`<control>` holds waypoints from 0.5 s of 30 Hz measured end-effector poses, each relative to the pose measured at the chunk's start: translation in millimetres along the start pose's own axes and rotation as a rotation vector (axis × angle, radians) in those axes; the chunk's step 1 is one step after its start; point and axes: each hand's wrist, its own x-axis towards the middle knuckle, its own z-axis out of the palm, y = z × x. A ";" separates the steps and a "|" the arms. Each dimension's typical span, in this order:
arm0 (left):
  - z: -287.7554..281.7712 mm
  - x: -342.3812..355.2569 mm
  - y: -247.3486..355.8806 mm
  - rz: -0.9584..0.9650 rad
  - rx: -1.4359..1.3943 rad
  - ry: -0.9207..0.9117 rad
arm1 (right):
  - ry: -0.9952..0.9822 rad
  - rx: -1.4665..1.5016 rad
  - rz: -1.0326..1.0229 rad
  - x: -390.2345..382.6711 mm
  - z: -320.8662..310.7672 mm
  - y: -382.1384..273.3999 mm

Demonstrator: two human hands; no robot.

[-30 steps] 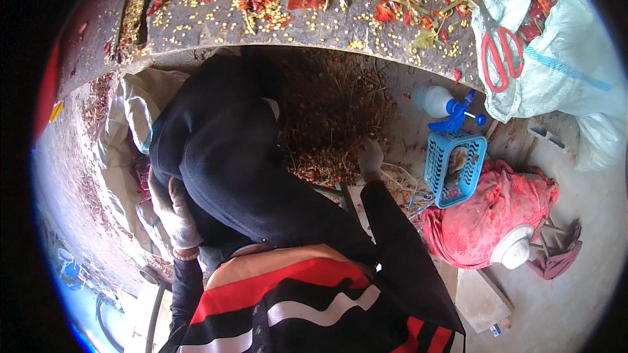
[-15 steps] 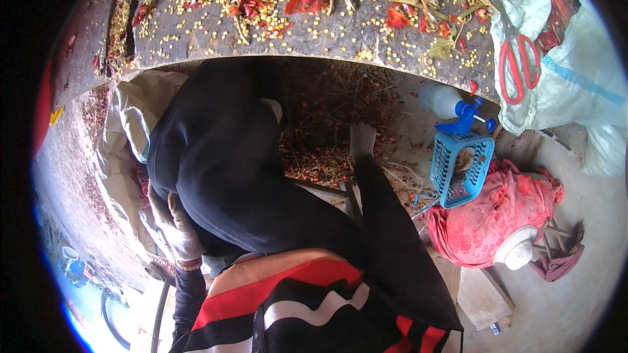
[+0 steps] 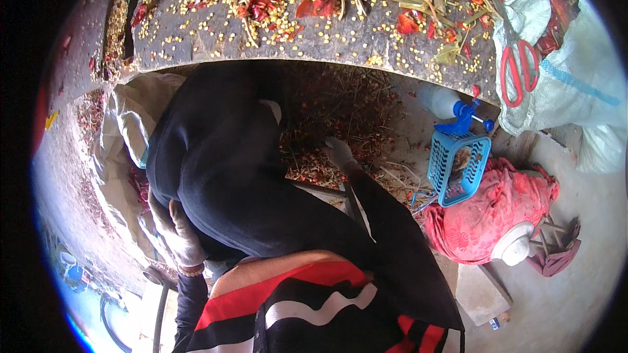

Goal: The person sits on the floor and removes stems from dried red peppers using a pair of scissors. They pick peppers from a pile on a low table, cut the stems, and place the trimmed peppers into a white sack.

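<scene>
My left hand [image 3: 180,235], in a pale glove with a beaded bracelet at the wrist, lies against my dark-trousered thigh. Its fingers are stretched out with the thumb apart, and it holds nothing. Below the table edge my right hand [image 3: 340,154], also gloved, reaches low over a heap of red chili scraps and stalks [image 3: 340,104] on the floor. Its fingers look extended, and nothing shows in them, though the shade there is deep.
Above, a worn table [image 3: 314,46] carries yellow seeds, red chili pieces and stems. Red-handled scissors [image 3: 511,78] rest by a white woven sack [image 3: 575,85]. At right are a blue-capped spray bottle [image 3: 445,101], a blue basket [image 3: 435,163] and a red cloth bundle [image 3: 490,209].
My right hand has moved left and slightly nearer to me over the chili scraps. My left hand stays on my thigh. The view has shifted a little.
</scene>
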 end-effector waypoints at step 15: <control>-2.1 0.0 18.4 -0.018 0.040 -0.031 | 0.358 -1.007 -0.365 5.6 -74.6 -74.5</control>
